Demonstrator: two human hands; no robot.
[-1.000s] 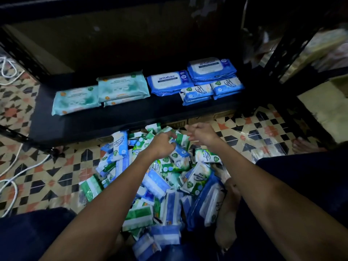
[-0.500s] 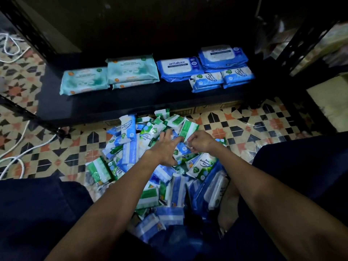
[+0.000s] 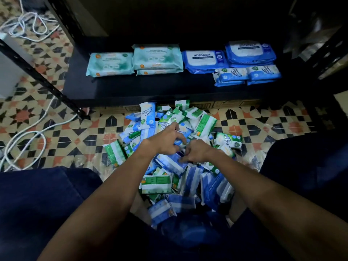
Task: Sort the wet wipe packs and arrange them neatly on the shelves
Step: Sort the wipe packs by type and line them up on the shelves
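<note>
A loose pile of small wet wipe packs [image 3: 169,185], blue-white and green-white, lies on the tiled floor between my knees. My left hand [image 3: 163,142] is over the pile's middle, its fingers curled round a small blue pack [image 3: 179,141]. My right hand [image 3: 197,151] is right beside it, fingertips pinching a blue-and-white pack [image 3: 172,162] in the heap. On the black bottom shelf [image 3: 150,91] lie teal packs [image 3: 156,57], large blue antabax packs [image 3: 205,60] and small blue packs [image 3: 246,74].
The black shelf frame's post [image 3: 37,72] slants down at the left. White cables [image 3: 24,140] loop over the patterned floor at the left. My dark-clothed knees [image 3: 43,200] flank the pile. A cardboard edge [image 3: 216,104] shows under the shelf.
Both hands have drawn back from the pile's far edge to its middle and closed in on each other. The view has tilted down and nearer to the shelf.
</note>
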